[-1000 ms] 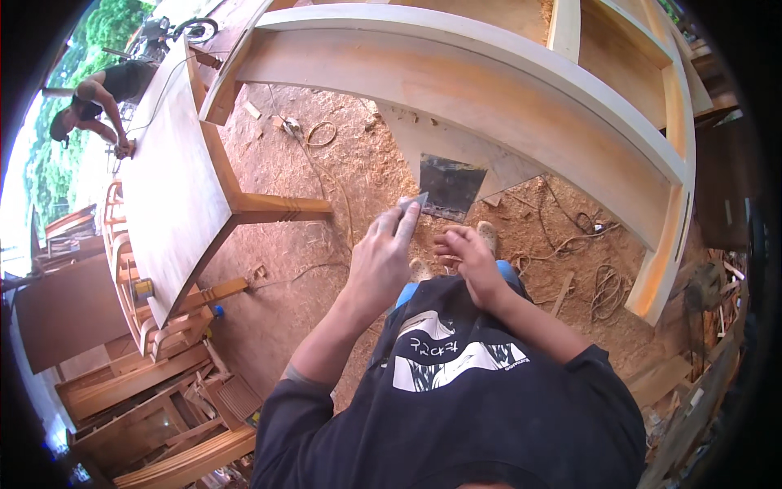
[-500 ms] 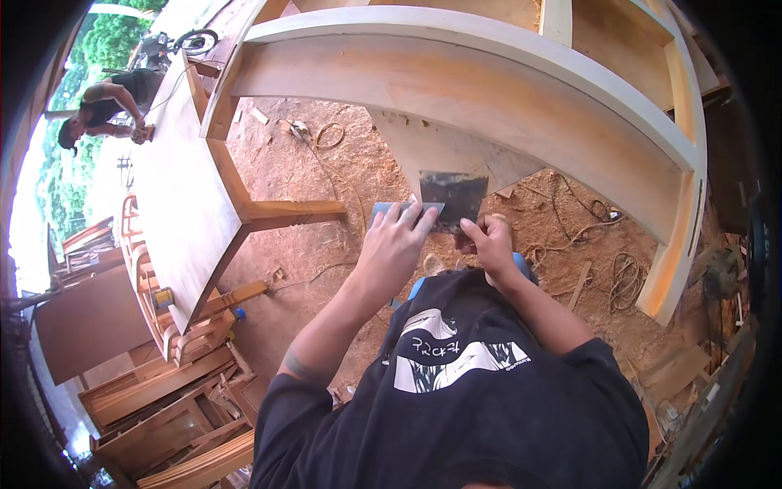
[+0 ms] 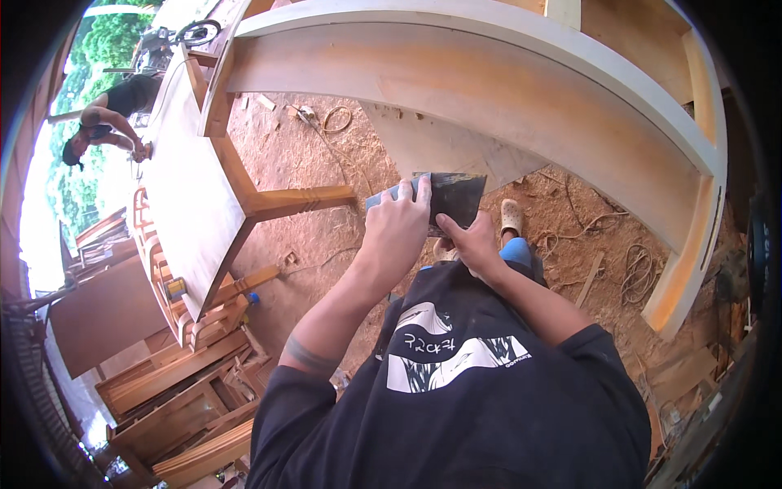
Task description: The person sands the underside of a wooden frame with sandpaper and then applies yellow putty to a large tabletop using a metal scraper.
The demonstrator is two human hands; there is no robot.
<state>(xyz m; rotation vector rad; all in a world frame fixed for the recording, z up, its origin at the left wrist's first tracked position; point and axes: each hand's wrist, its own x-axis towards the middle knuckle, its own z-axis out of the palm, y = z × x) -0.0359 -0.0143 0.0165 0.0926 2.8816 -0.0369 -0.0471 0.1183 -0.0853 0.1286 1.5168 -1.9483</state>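
My right hand [image 3: 475,242] grips a dark, flat, smeared plate [image 3: 459,198] by its lower edge, with the thumb on its upper face. My left hand [image 3: 399,226] is closed on a thin blue-grey flat scraper [image 3: 377,199], its fingers laid across the top. The scraper overlaps the left part of the dark plate, and where the two touch is partly hidden by my fingers. Both tools are held in front of my chest. Beyond them stands a large pale wooden frame [image 3: 521,122] with a curved rail and orange-brown patches.
At left, a long light-topped table [image 3: 183,196] stands with its wooden leg [image 3: 301,200] pointing toward me. Another person [image 3: 122,114] leans over its far end. Stacked timber [image 3: 179,399] lies lower left. Coiled cord [image 3: 638,273] and shavings cover the floor near my shoe [image 3: 511,216].
The scraper in my left hand has shifted slightly left and up, its fingers now over the dark plate's left edge. My view has turned a little, and my shoe has come into sight.
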